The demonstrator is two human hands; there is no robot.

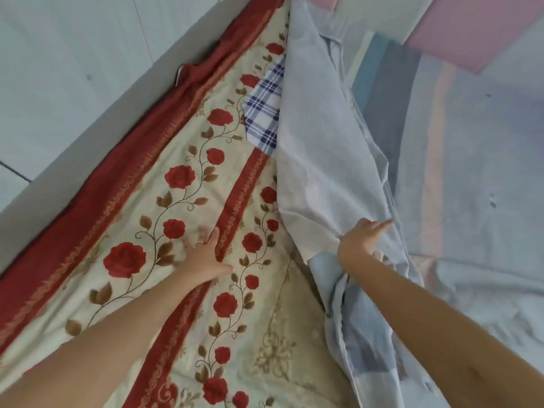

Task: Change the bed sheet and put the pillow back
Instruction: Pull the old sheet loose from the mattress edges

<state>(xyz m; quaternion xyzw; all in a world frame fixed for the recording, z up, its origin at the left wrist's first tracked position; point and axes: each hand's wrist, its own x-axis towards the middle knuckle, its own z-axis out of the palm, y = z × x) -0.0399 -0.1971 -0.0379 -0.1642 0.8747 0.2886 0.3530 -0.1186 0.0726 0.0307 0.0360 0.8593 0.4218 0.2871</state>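
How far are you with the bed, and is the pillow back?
About midway, it seems. The blue sheet covers the right side; the rose sheet lies bare on the left. In hand: the right hand grips the blue sheet's bunched edge while the left hand presses flat on the rose sheet. Left: finishing the sheets, then the pillow, which I cannot clearly see.

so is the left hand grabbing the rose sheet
No, the left hand lies flat, fingers straight, on the rose sheet.
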